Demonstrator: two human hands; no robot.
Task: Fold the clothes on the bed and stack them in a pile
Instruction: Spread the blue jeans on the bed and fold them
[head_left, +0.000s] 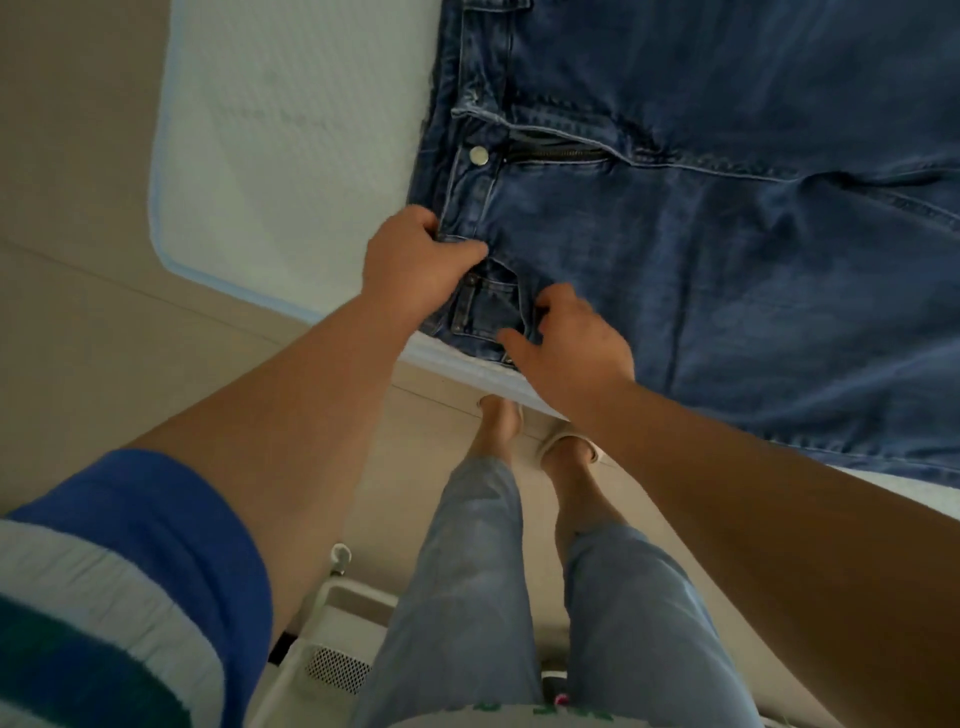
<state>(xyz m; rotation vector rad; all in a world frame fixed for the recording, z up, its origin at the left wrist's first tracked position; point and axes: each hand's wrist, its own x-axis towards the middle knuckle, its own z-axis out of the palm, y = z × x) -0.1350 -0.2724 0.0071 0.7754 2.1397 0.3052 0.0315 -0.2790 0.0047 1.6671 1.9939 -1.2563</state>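
Your left hand (415, 260) has its fingers (462, 253) clenched on the waistband of the jeans (727, 249), pinching the denim right by a belt loop at the near corner. Your right hand (571, 343) is just beside it, fingers spread and curled down onto the front pocket area; it looks more like pressing and gathering than a real pinch, honestly can't tell if it's got fabric between the fingers.

The jeans are lying flat, front up, on the bed (249, 156), waistband toward the left of the view, fly unzipped with the button (478, 154) showing, legs running off the right edge. The near hip sits right at the mattress edge.

Handling-wise I'd guess heavy-ish denim: floppy, but the waistband and seams are thick, so they grab well and won't slip. Take both waistband corners or the side seam and fold leg over leg; expect the weight of the legs to drag.

Nothing else sits on the visible part of the bed, so nothing blocks the fold. Your own legs and feet (498, 421) stand close against the bed, and there's a white rack (332, 639) behind you on the floor.
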